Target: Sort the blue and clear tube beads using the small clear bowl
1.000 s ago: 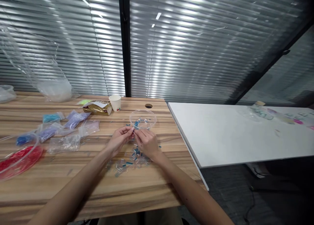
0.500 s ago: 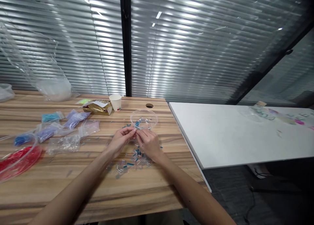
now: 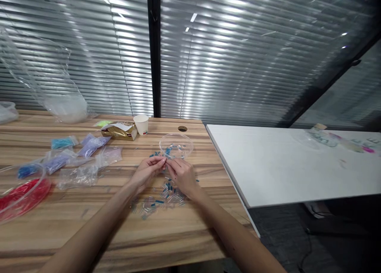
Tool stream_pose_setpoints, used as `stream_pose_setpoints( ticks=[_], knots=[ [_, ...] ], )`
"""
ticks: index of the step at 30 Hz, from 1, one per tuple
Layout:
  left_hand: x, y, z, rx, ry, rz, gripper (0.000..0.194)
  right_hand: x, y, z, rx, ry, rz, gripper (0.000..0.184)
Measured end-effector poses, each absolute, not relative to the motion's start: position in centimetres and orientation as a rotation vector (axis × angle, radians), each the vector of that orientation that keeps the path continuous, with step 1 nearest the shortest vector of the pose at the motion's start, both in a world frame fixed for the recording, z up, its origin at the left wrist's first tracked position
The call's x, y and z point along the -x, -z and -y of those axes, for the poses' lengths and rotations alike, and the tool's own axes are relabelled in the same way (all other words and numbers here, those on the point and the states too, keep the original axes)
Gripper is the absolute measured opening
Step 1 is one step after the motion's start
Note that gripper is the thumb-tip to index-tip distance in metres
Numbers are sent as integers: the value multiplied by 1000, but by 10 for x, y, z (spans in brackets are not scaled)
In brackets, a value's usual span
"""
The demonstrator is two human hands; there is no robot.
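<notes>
My left hand point(image 3: 149, 169) and my right hand point(image 3: 183, 177) meet fingertip to fingertip over the wooden table. Both are pinched closed; whatever lies between the fingertips is too small and covered to make out. Just beyond them is a clear round hoop-like piece point(image 3: 191, 142), either a dish rim or a loop of tubing, with small blue pieces point(image 3: 168, 150) at its near side. Below the hands, a loose scatter of short clear and blue tube-like pieces point(image 3: 169, 193) lies on the wood, partly hidden by my right hand.
Small bags of blue and purple pieces point(image 3: 92, 146) lie left, near a clear crumpled bag point(image 3: 79, 177) and a red coil point(image 3: 26, 193). A gold box point(image 3: 119, 131) and white paper cup point(image 3: 141, 125) stand at the back. A white table point(image 3: 279, 169) adjoins right.
The hands stay pinched together in nearly the same place, with only slight finger movement. The whole view has shifted a little.
</notes>
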State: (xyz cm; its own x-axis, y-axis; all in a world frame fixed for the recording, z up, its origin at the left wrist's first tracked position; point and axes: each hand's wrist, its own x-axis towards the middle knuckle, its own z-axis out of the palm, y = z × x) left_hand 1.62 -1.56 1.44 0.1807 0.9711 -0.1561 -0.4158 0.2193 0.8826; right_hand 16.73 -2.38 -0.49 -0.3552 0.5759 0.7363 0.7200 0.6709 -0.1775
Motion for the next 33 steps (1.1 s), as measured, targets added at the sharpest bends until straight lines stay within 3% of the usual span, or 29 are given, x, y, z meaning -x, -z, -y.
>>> stream_pose_setpoints(
  ticks=[33],
  knots=[
    [-11,-6,8,-751,-1162,-909,40,-166,4,23,1000,194,2083,22]
  ],
)
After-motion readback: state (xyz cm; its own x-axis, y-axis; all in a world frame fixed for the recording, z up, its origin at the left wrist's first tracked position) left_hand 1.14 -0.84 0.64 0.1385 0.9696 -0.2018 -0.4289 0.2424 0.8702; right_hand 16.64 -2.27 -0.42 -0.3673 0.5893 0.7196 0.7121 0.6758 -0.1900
